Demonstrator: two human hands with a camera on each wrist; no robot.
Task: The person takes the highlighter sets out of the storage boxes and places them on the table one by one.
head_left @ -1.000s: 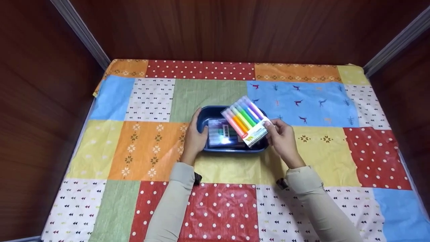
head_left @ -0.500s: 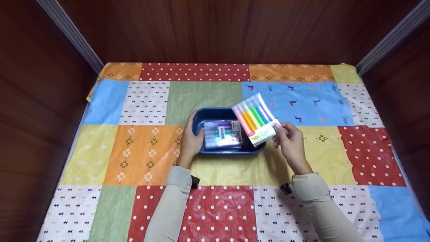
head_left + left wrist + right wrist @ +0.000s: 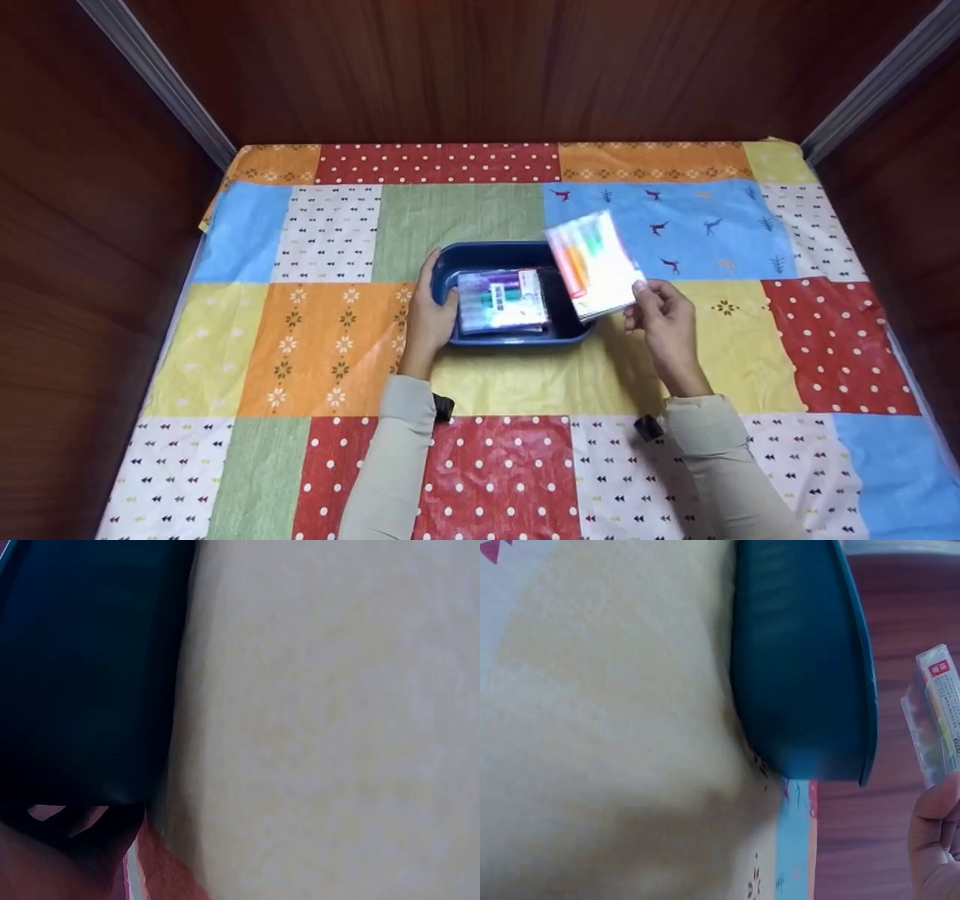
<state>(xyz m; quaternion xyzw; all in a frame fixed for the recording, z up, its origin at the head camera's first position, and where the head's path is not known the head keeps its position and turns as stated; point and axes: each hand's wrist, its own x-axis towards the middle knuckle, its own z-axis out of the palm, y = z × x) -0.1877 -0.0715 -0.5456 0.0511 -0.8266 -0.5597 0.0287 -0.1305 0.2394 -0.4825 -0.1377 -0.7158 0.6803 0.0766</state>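
A dark blue plastic basin point(image 3: 517, 341) stands on the patterned cloth in the middle of the head view. My left hand point(image 3: 431, 319) grips its left end, thumb over the rim and fingers along the outside. Inside the basin lies a clear pack of pens point(image 3: 480, 307) with a white label. My right hand point(image 3: 664, 322) pinches a pack of highlighters point(image 3: 592, 262) by its lower right corner, holding it tilted above the basin's right end. Glare washes out much of that pack. In the right wrist view, the pack point(image 3: 945, 705) shows above the basin's rim.
A patchwork-patterned tablecloth point(image 3: 495, 480) covers the table. Dark wood panels point(image 3: 480, 67) rise at the back and both sides, with metal strips point(image 3: 161, 82) at the corners. Small black wrist devices point(image 3: 649, 427) sit at the sleeve cuffs.
My right hand has carried the highlighter pack rightward, uncovering more of the basin's inside and the pen pack there. The left hand keeps its grip on the basin.
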